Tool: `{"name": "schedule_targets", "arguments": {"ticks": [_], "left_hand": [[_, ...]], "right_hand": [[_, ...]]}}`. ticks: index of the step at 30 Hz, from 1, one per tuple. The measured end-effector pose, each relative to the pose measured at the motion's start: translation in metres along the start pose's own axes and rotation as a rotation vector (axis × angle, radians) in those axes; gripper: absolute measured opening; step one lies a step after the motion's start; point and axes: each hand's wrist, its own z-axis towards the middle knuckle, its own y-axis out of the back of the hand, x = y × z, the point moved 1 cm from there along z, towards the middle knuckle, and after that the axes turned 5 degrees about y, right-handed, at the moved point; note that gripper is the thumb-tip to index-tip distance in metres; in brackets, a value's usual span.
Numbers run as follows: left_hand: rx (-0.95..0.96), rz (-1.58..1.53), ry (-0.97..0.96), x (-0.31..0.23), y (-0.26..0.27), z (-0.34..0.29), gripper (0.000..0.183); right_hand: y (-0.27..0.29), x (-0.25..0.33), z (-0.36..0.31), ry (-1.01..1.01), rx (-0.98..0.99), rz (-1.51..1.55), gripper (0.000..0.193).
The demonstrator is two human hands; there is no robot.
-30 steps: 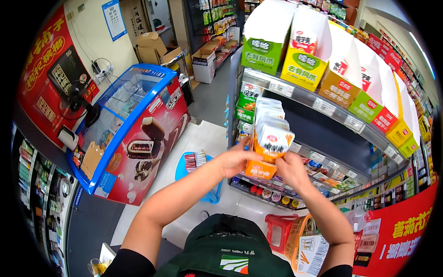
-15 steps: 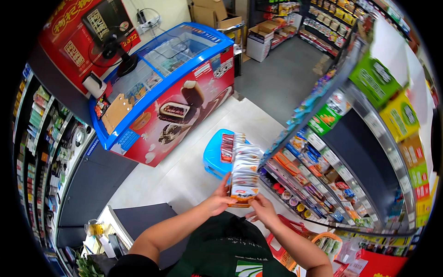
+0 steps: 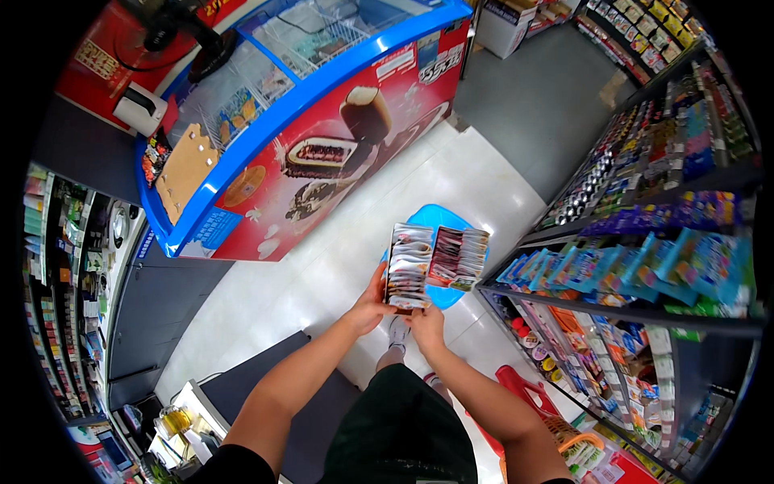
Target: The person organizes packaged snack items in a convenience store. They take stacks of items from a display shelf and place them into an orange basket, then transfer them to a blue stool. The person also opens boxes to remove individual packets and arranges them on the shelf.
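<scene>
I see both hands, left hand [image 3: 369,305] and right hand [image 3: 426,324], fingers clamped on a tray of packets [image 3: 409,266] above the blue stool [image 3: 439,222]. A second tray [image 3: 458,258] of packets sits on that stool. Packet contents unreadable.

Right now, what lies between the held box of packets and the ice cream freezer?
In the head view, only bare white floor tiles lie between the box of packets, held by left hand and right hand, and the ice cream freezer.
</scene>
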Motion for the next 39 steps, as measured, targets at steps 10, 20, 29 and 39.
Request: {"name": "schedule_targets", "arguments": {"ticks": [10, 20, 29, 39], "left_hand": [[-0.061, 0.091, 0.171, 0.022, 0.085, 0.12, 0.113], [-0.054, 0.252, 0.184, 0.008, 0.101, 0.195, 0.108], [-0.141, 0.462, 0.289, 0.027, 0.122, 0.198, 0.104], [-0.42, 0.318, 0.291, 0.055, 0.117, 0.117, 0.107]], "right_hand": [[-0.025, -0.095, 0.111, 0.011, -0.133, -0.202, 0.053], [-0.045, -0.121, 0.182, 0.032, -0.305, -0.169, 0.054], [-0.052, -0.114, 0.169, 0.065, -0.319, -0.029, 0.062], [0.002, -0.058, 0.053, -0.246, -0.198, 0.425, 0.051]]}}
